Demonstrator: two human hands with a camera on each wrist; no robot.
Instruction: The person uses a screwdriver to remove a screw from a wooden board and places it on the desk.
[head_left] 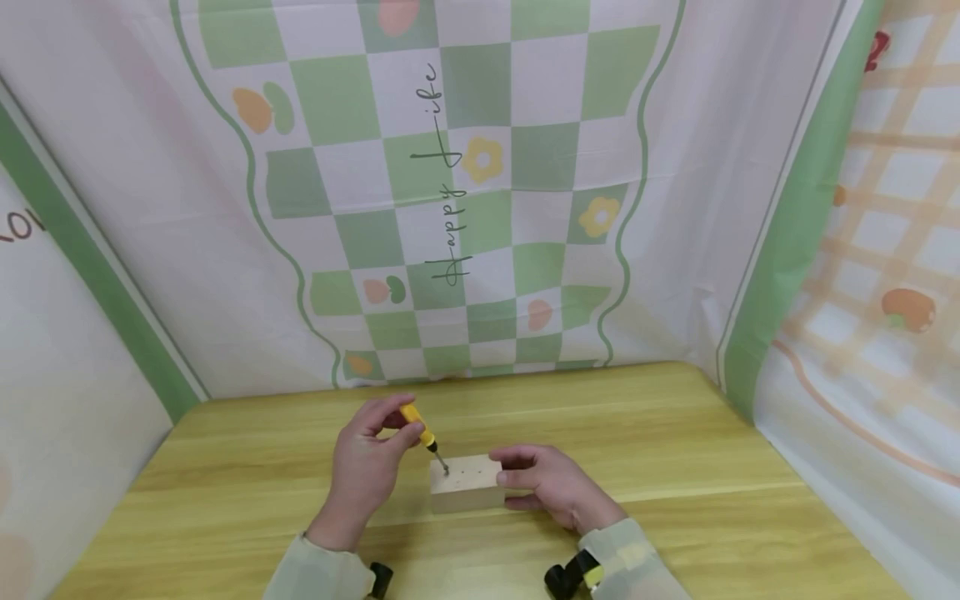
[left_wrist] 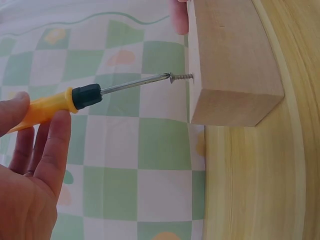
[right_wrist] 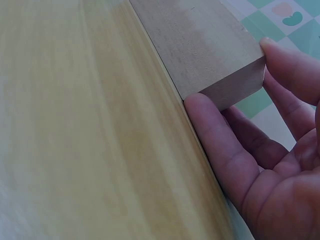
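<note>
My left hand [head_left: 366,463] pinches the yellow handle of a screwdriver [head_left: 418,425] between thumb and fingers. In the left wrist view the screwdriver [left_wrist: 117,88] has a dark collar and a metal shaft, its tip at the head of a screw [left_wrist: 182,77]. The screw stands partly sunk in the top face of a pale wooden block [head_left: 468,500], near its left end, with much of its thread showing. My right hand [head_left: 546,483] grips the block's right end; in the right wrist view a thumb and fingers lie along the block's [right_wrist: 205,45] end and edges.
Small dark holes [head_left: 462,472] mark the block's top beside the screw. The block rests on a wood-grain table [head_left: 600,425]. Behind the table hangs a green-and-white checked cloth [head_left: 472,225], with more printed cloth at both sides. A black device [head_left: 572,575] sits at the right wrist.
</note>
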